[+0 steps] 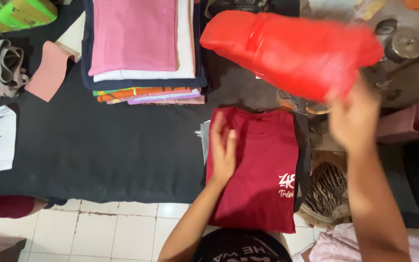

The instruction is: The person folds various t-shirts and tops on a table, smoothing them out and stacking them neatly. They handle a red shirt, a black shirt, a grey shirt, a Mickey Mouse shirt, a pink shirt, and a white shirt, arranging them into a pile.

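- Right hand (354, 119): raised, blurred, fingers clamped on one red folded garment (292, 51) held above the table.
- Left hand (222, 148): flat, fingers spread, pressing one maroon folded shirt (263, 170) on the black table (98, 150).
- One stack of folded clothes (144, 48) behind.

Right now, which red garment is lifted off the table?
The bright red folded one, held up by the right hand. The dark red shirt lies flat under the left hand.

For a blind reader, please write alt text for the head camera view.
Seen from above, a person's left hand lies flat on a folded dark red shirt on a black cloth, while the right hand lifts a blurred bright red bundle. A stack of folded clothes, pink on top, lies behind.
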